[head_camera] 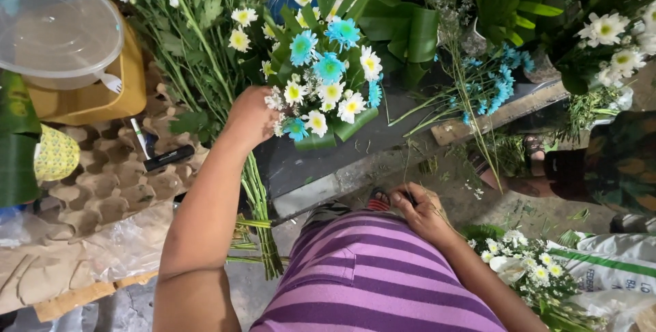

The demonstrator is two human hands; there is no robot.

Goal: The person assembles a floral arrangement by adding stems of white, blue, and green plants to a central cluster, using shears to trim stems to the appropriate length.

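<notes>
My left hand (250,117) is closed around the stems of a flower bouquet (326,79) of white and turquoise daisies backed by green leaves, held up over a dark bench edge (301,161). The green stems (261,217) hang down below that hand. My right hand (422,213) rests low by my knee, fingers curled on thin green sprigs; what it grips is hard to make out. My purple striped clothing (369,277) fills the bottom centre.
A clear plastic bowl (55,24) sits on a yellow box (102,93) at left, above cardboard egg trays (109,181) bearing a black knife (167,157). Loose flower bunches (492,86) lie right. Another person's sandalled foot (526,161) is nearby. More white daisies (526,263) lie below right.
</notes>
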